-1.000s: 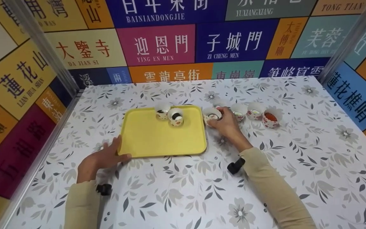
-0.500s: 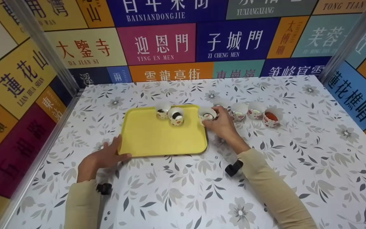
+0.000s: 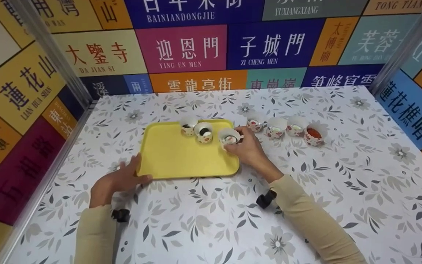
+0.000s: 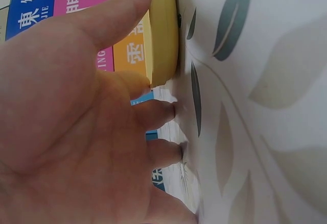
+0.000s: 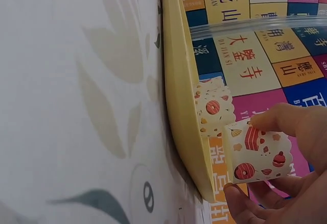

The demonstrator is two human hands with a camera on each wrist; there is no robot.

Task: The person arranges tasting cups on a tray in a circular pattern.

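In the head view my right hand (image 3: 248,146) pinches a small paper baking cup (image 3: 228,138) with dark and white contents over the right side of the yellow tray (image 3: 181,161). The right wrist view shows this cup (image 5: 260,150) between thumb and fingers, raised above the tray rim (image 5: 184,91); its side has cake and donut prints. Two more paper cups (image 3: 204,133) with dark and white pieces stand at the tray's back. My left hand (image 3: 117,181) touches the tray's front left corner. In the left wrist view its thumb (image 4: 122,9) lies along the tray's edge, fingers nearly straight.
Several printed paper cups (image 3: 276,128) stand in a row on the flowered tabletop (image 3: 211,220), right of the tray. The rightmost cup (image 3: 313,135) holds something orange-red. A colourful lettered wall (image 3: 181,47) closes off the back and sides.
My right hand has carried the cup leftward, from beside the tray to over its right side. The cup behind that hand shows more fully now. My left hand stays at the tray's corner.
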